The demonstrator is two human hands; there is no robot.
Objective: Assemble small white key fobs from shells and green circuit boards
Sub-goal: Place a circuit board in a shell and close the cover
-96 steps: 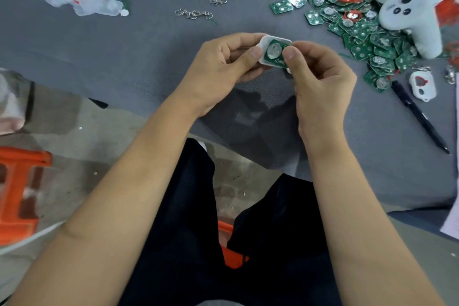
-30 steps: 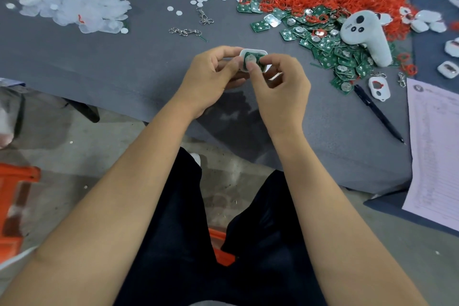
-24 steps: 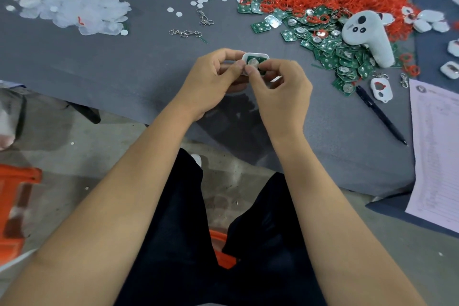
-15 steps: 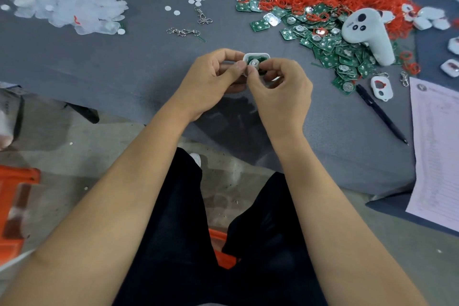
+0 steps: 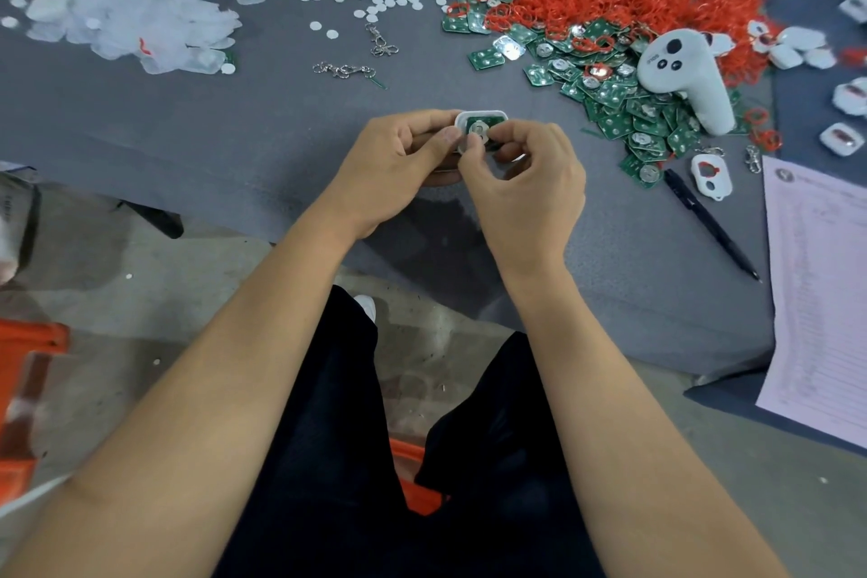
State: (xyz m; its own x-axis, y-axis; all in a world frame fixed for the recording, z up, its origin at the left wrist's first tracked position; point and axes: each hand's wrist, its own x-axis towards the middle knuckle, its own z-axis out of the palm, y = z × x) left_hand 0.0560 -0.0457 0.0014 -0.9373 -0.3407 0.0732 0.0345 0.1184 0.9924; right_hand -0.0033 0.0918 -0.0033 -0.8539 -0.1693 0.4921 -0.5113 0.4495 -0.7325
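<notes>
**Bare forearms, dark trousers**

The person's left hand (image 5: pixel 399 164) and right hand (image 5: pixel 525 188) are bare, with no gloves, rings or watch visible. Both forearms are uncovered up to the lower edge of the picture; no sleeve shows. The fingernails are short and unpainted. Black trousers (image 5: pixel 328 460) of plain fabric cover both legs, and the toe of a white shoe (image 5: pixel 366 306) peeps out beside the left knee.

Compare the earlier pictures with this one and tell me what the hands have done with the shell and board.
The right hand moved its thumb from the board's right edge to its centre, pressing the green circuit board into the white shell. The left hand still grips the shell's left side. Both hands keep hold; nothing was picked up or released.
</notes>
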